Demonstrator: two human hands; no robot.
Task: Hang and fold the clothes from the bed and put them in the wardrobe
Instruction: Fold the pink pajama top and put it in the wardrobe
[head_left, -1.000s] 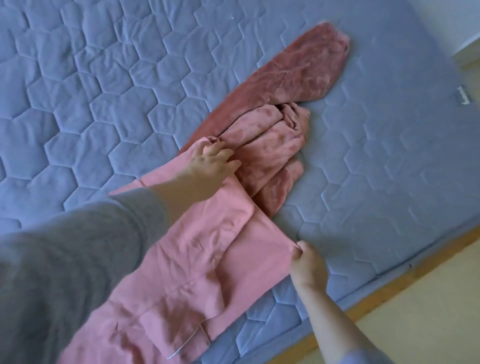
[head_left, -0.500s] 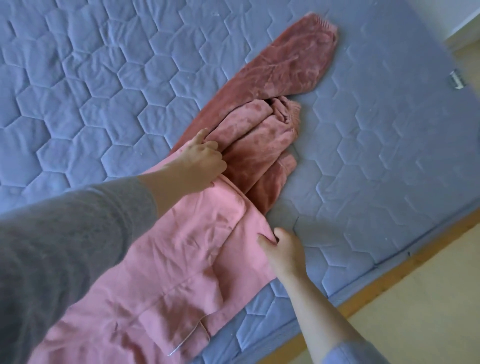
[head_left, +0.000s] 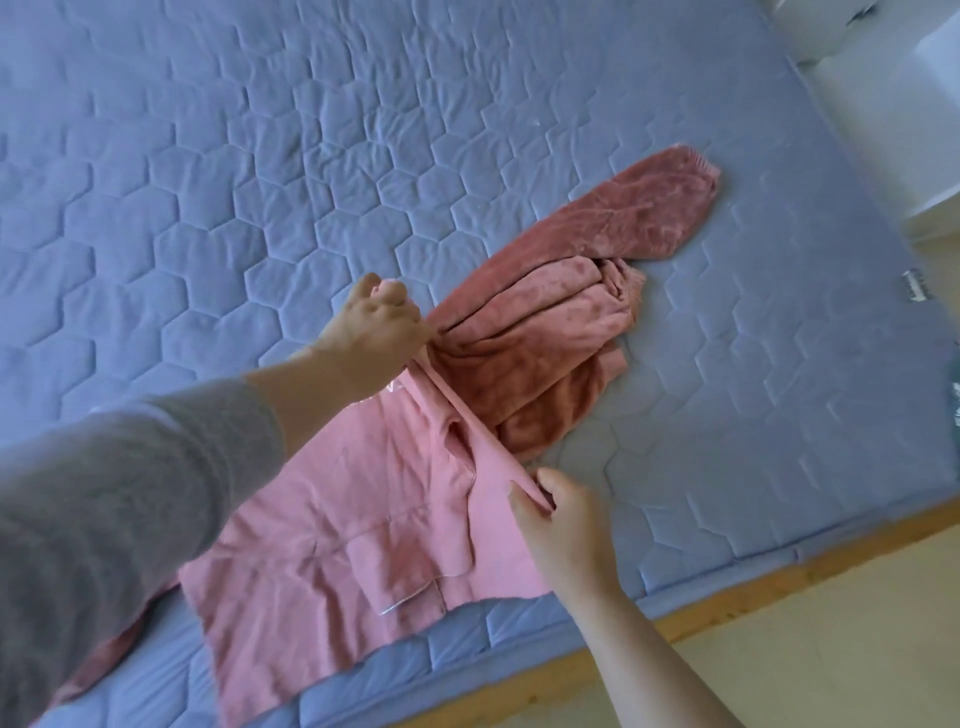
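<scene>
A light pink cotton garment lies spread on the blue quilted bed, reaching the bed's near edge. My left hand grips a bunched far corner of it and holds it lifted off the quilt. My right hand pinches the garment's right edge lower down. A darker rust-pink fleece garment lies crumpled just right of my left hand, one part stretched out toward the far right. The pink cloth partly overlaps its near end.
The wooden bed frame edge runs along the lower right, with pale floor beyond it. A white wall and skirting stand at the far right. A small label sits on the mattress's right side.
My left hand closed on the pink garment's far corner and lifted it. My right hand slid left along the edge and now pinches it. The view has shifted, showing more bed.
</scene>
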